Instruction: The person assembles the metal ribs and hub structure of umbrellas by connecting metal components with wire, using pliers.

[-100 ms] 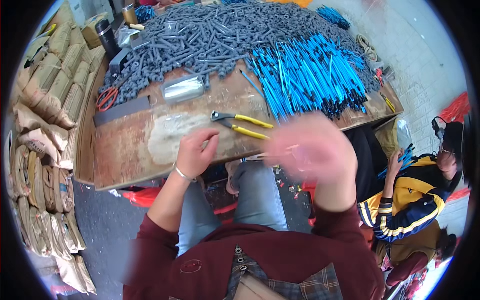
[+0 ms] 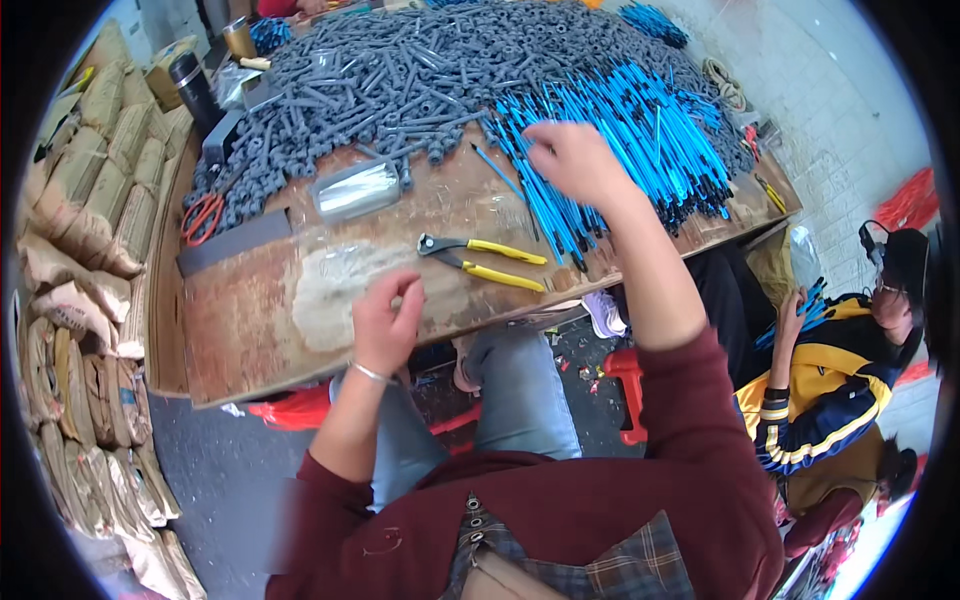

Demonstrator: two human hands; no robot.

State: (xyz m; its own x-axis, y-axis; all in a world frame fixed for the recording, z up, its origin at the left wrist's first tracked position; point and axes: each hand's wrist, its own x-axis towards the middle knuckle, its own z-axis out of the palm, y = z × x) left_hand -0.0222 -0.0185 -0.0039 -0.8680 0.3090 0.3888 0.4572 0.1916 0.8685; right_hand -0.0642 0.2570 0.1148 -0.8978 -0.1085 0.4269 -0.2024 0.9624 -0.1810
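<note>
My right hand [image 2: 577, 163] reaches over the near left side of a pile of blue sticks with black ends [image 2: 650, 150]. A gap shows between its bent forefinger and thumb, and nothing is seen in it. Close to the table's front edge is my left hand [image 2: 386, 322], its fingers curled in and the thumb raised; whatever lies inside the curl is hidden. Beyond and to the right of that hand, pincers with yellow handles [image 2: 490, 263] lie on the wooden table [image 2: 240, 330]. One blue stick [image 2: 495, 168] sits apart, left of the pile.
A large heap of grey plastic parts [image 2: 400, 60] covers the table's far side. A clear plastic box [image 2: 356, 190], red-handled scissors [image 2: 203, 219] and a dark bottle [image 2: 196, 90] stand leftward. Paper sacks [image 2: 100, 190] are stacked at left. A co-worker's hand [image 2: 790, 318] holds blue sticks at right.
My right hand has moved from the front edge, where it was blurred, up and away to the blue sticks. My left hand stays near the edge, still curled.
</note>
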